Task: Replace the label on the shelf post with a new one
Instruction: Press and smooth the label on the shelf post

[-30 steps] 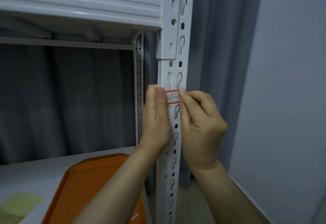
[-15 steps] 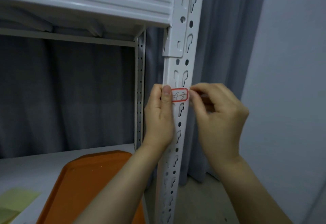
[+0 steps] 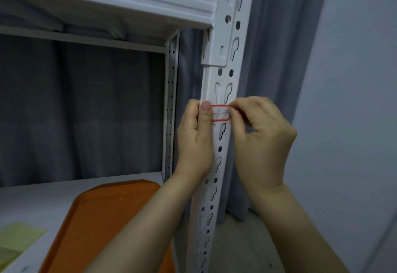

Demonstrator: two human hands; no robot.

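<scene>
The label (image 3: 221, 113) sits mid-frame on the post (image 3: 225, 77), red-edged and handwritten. Our left grip (image 3: 194, 143) clasps the post, thumb flat over the label's left end. Our right grip (image 3: 263, 141) pinches at its right edge. We cannot tell whether this is peeling or sticking. Either way we should work slowly from one end, level and off the slots. At lower left a tray (image 3: 103, 219) and a yellowish sheet (image 3: 19, 236) lie on the shelf (image 3: 32, 197), and neither looks in the way.

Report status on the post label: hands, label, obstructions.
Left hand grips shelf post, thumb on label, left end. Right hand pinches its right end. Nothing else in the way.
</scene>
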